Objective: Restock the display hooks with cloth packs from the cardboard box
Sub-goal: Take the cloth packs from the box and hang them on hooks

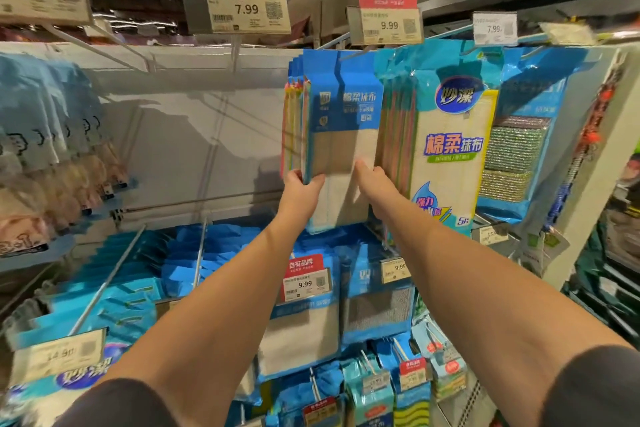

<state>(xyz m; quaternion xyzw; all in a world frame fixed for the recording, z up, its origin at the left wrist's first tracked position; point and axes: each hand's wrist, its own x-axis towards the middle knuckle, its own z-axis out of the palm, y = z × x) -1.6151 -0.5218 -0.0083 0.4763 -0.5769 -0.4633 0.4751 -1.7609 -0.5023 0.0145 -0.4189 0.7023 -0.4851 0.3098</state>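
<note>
Head view: fingers (363,166) behind cloth pack (341,135) (hidden).

a shop aisle: price tags (389,25) reading 7.99 and 9.99 above hooks (358,51) hung with packaged cloths (341,104).

— What is worn on the arms?
— Short dark sleeves, charcoal or black, are seen at the bottom edge; the left sleeve (117,402) and the right sleeve (599,388) end above the elbows.
— And below them?
— The forearms are left bare. No watch, ring or glove is worn on the left hand (299,189) or the right hand (372,180).
</note>
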